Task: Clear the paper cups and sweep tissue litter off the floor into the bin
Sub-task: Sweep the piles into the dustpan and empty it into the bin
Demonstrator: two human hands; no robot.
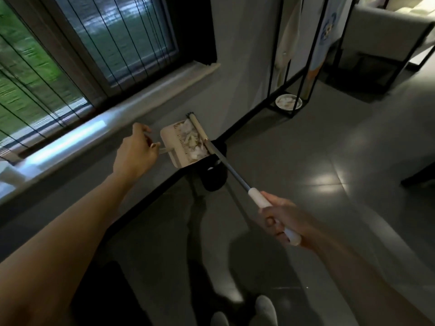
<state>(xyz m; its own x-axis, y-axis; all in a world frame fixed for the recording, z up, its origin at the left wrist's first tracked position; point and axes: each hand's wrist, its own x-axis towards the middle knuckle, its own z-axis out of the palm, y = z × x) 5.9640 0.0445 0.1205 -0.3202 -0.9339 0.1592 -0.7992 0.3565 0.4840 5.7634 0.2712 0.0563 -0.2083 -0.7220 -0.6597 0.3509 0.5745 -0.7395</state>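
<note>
**Entry: loaded dustpan (175, 147) held over bin (214, 181), emptying step**

Left hand (136, 150): fingers curled round the pan's short handle. Right hand (283, 221): fingers clamped on the white grip of the broom (227, 167), whose head lies along the pan's far edge. Tissue litter (193, 140): heaped in the pan, above the black bin by the wall. Judged stage: floor litter gathered, tipping not yet done. Next move calls for tilting the pan's mouth down over the bin opening, with the broom guarding against spill. Paper cups: 0 in view. Surroundings: dim room, glossy grey tile floor (317, 161), window (70, 55) at left, black metal rack (299, 90) with 1 bowl (288, 102) on its base.
</note>
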